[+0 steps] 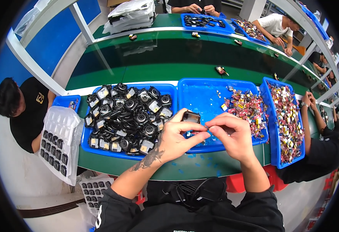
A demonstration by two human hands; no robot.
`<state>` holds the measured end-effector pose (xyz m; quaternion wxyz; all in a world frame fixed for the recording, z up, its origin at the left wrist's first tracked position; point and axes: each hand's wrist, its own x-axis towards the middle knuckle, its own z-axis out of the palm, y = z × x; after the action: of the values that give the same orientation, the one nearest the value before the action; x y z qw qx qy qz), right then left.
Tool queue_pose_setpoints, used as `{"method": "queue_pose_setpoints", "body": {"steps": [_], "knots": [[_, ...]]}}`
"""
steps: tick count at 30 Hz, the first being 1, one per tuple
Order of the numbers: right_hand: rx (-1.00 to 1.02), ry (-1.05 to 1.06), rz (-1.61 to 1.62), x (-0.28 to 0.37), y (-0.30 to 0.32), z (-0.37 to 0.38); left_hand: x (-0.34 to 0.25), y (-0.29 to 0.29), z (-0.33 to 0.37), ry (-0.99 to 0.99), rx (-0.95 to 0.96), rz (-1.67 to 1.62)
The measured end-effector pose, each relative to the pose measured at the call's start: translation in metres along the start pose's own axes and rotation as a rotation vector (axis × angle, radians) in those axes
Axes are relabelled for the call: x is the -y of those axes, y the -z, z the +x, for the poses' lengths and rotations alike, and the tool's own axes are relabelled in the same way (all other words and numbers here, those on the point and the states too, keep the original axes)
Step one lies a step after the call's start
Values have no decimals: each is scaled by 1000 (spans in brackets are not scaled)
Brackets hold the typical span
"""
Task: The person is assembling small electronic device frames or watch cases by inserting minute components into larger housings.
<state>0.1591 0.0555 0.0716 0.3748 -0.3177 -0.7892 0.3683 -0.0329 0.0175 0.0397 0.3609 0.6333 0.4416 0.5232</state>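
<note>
Both hands meet above the middle blue tray (190,91), fingertips almost touching. My left hand (175,137) is closed around a black smartwatch case (192,116), whose hollow side faces up beyond the fingers. Its thumb and forefinger also pinch close to a tiny piece. A bit of red shows under those fingers, too small to name. Thumb and forefinger of my right hand (233,135) are pressed together at the same spot; a speck of blue shows there, but the piece itself is mostly hidden. Small red, yellow and white electronic parts (246,108) are heaped in the tray's right side.
On the left, a blue tray (177,91) is piled with black watch cases (130,104). Another blue tray (268,112) of small parts stands right. Beyond runs a green conveyor belt (158,65) with scattered parts. Co-workers sit on both sides and opposite; a white moulded tray (67,120) holds watches.
</note>
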Motion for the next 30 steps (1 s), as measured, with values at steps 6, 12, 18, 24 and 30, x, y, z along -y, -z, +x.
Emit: {"method": "queue_pose_setpoints", "body": {"steps": [6,12,18,24,30], "knots": [[-38,-309,486,-6,-5,-2,-4,-7,-4,166,-26,-60],[-94,-68,-101,0,-12,4,5,-6,-3,93,-4,76],[-176,-231,73,-28,-9,-4,17,-8,-3,339,-32,-112],[-246,-270,298,-22,-9,-9,11,-9,-1,295,-23,-64],[-20,-88,74,-23,-10,1,20,-13,-6,261,26,-150]]}}
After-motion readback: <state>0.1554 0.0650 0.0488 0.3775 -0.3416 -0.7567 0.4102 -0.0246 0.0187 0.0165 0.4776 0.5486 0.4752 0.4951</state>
